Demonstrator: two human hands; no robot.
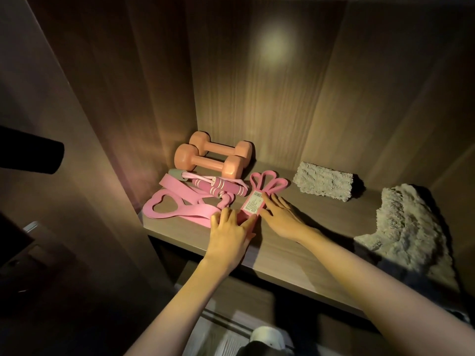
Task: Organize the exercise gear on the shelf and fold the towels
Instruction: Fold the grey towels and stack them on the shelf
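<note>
The wood-grain cabinet compartment (257,86) holds all the gear on one shelf (282,255). Two orange dumbbells (213,158) lie side by side in the rear left corner. Directly in front of the dumbbells, a pink jump rope (218,190) with striped handles lies over flat pink resistance bands (177,204). In front and to the right of the dumbbells lies a labelled pink band (253,205) with heart-shaped loops. Left hand (228,227): grip spread, straight fingers resting on the near end of this band. Right hand (280,217): grip spread, fingertips touching the label's right edge. Right of the dumbbells sits a folded towel (323,183); farther right, nearer the shelf's front edge, lies a crumpled towel (406,227). A light spot falls on the rear panel, and the surroundings are dark.
</note>
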